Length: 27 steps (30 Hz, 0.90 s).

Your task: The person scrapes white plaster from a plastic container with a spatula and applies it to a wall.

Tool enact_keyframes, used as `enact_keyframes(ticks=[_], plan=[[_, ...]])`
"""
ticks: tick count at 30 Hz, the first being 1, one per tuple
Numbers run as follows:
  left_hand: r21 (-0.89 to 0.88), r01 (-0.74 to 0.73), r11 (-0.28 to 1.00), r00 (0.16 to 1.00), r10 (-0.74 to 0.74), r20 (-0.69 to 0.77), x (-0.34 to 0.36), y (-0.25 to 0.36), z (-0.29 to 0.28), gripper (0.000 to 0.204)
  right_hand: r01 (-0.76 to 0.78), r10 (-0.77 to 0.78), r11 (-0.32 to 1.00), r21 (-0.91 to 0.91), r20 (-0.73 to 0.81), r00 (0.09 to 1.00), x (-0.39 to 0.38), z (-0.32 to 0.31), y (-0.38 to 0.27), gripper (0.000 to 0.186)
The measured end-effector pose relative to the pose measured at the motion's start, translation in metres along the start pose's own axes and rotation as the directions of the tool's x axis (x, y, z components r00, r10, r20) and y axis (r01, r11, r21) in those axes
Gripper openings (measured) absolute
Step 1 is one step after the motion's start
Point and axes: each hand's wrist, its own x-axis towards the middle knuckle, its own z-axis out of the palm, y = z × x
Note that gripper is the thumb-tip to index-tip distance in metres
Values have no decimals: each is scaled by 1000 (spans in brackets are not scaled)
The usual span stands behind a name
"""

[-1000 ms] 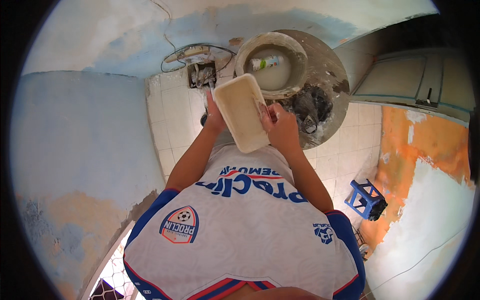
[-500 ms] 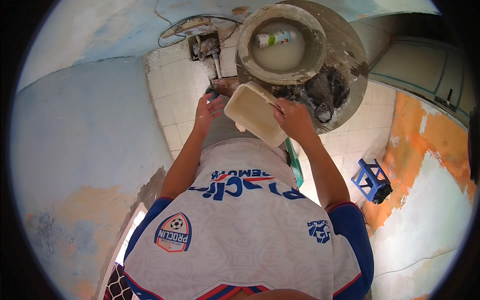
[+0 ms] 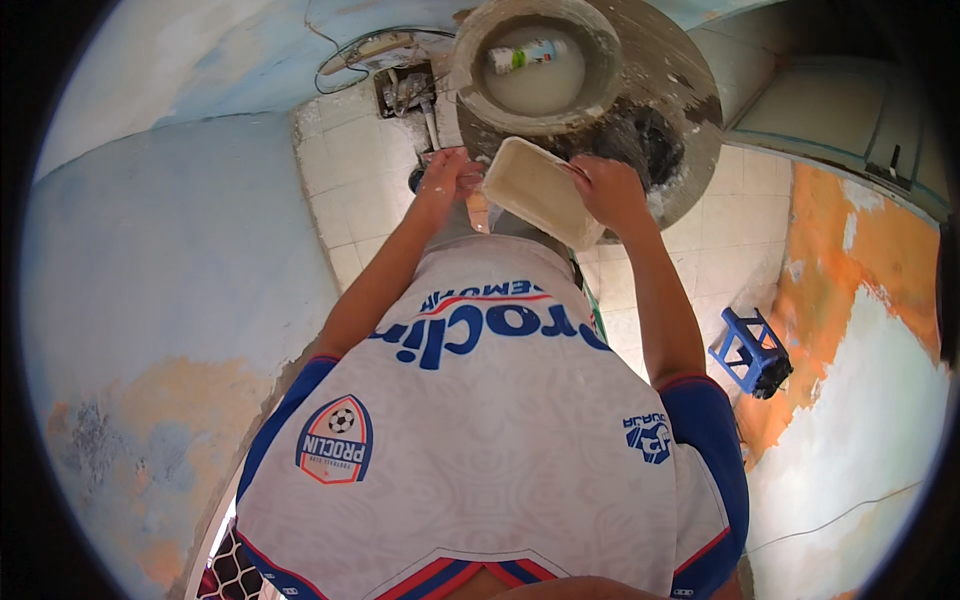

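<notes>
My right hand (image 3: pixel 607 188) grips a cream rectangular tray (image 3: pixel 532 195) by its right rim, with a thin edge of something under the fingers. My left hand (image 3: pixel 448 180) is just left of the tray, fingers curled over something I cannot make out. A tan flat piece (image 3: pixel 478 210) with a pale, shiny end hangs below those fingers; whether they hold it is unclear. Beyond the tray, a round grey basin (image 3: pixel 470 70) holds cloudy liquid and a lying white-and-green container (image 3: pixel 525 56). It stands on a stained round surface (image 3: pixel 680 70), beside a dark crumpled bag (image 3: pixel 650 145).
A blue plastic stool (image 3: pixel 750 350) stands on the tiled floor (image 3: pixel 340 190) at right. A wall recess (image 3: pixel 405 92) with pipes and loose cables is at the back. Patchy blue wall (image 3: pixel 160 280) is on my left, peeling orange wall (image 3: pixel 830 260) on my right.
The tray has tilted away from my left hand, which let it go and then moved forward and right, its fingers curling. My right hand still holds the tray, shifted forward.
</notes>
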Motion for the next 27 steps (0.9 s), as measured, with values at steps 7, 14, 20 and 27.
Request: enact_keyframes(ticks=[7,14,20,27], plan=[[156,1,988,1000,-1,2,-7,15,29,54,-72,73,997,24,-28,997,1,15,29,17],[271,-110,956,994,112,8,-12,26,17,42,-127,133,990,65,-90,987,-11,21,29,23],[149,-538,830,843,530,89,-3,60,-6,33,-247,259,961,124,-85,962,-25,9,28,34],[638,-748,182,591,620,517,94,129,81,53,-282,387,890,359,-265,883,35,-54,18,31]])
